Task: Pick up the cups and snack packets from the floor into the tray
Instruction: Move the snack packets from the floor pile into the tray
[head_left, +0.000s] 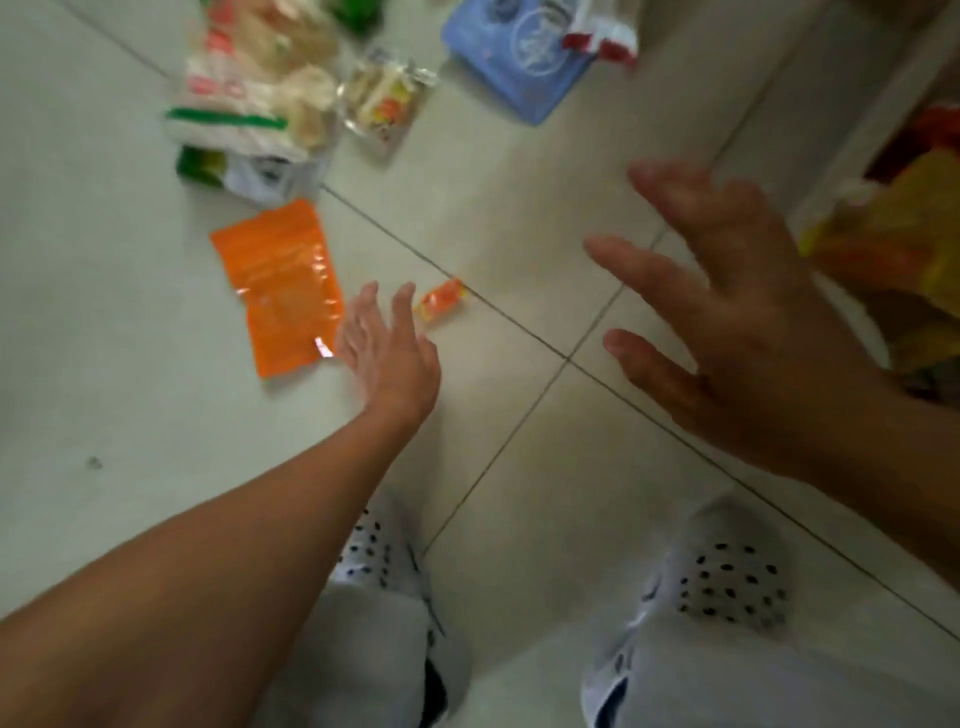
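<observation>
Flat glossy orange plastic snack pouch (280, 286) on tiled floor (104, 312), likely light, limp, slick: pinch an edge; left hand (387, 358) and right hand (727, 322) empty, fingers (363, 306) spread wide.

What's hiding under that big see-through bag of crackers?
A green and white packet pokes out from under the cracker bag; the bag covers the rest of it.
</observation>
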